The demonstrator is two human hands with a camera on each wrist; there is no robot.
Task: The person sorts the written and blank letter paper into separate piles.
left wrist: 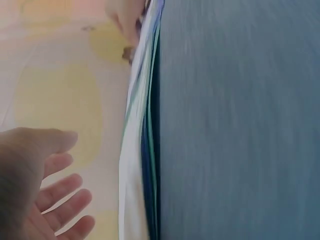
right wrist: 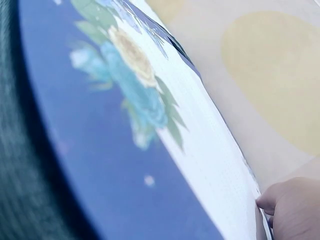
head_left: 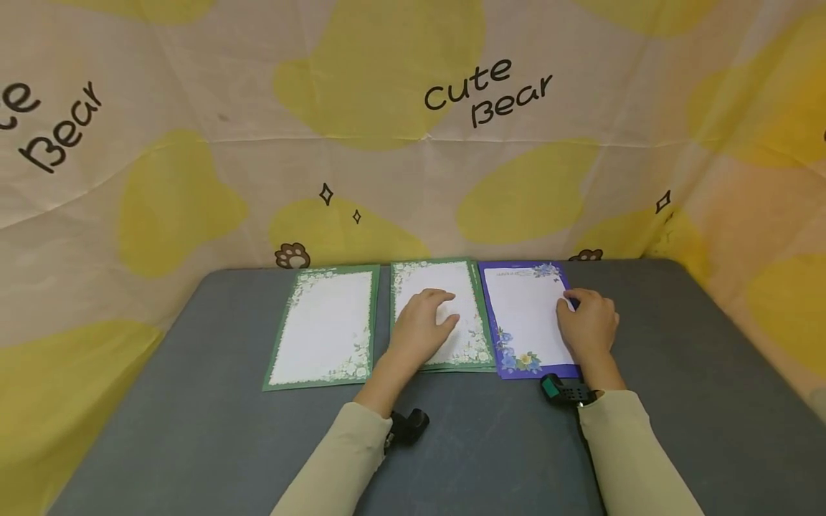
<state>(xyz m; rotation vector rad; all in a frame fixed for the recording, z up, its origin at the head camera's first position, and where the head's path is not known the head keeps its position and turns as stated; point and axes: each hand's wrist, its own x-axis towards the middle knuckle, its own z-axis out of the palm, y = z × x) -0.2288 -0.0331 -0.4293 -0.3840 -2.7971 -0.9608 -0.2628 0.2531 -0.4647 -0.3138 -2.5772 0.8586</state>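
Three floral-bordered sheets of paper lie side by side in the head view: a green-bordered left sheet (head_left: 323, 330), a green-bordered middle sheet (head_left: 439, 279) and a purple-bordered sheet (head_left: 525, 315). Layered edges show under the middle sheet. My left hand (head_left: 419, 326) hovers above the middle sheet, thumb and fingers apart and holding nothing; the left wrist view shows the same spread left hand (left wrist: 55, 185). At the purple-bordered sheet's right edge, my right hand (head_left: 590, 326) pinches the paper. In the right wrist view, the right hand (right wrist: 295, 210) is partly cut off.
The papers lie on a dark grey table (head_left: 477, 444), near its far edge. Behind it hangs a cream and yellow printed cloth (head_left: 387, 179). Wrist cameras sit on straps at both wrists, and a dark cable runs down beside the right sleeve (head_left: 632, 444).
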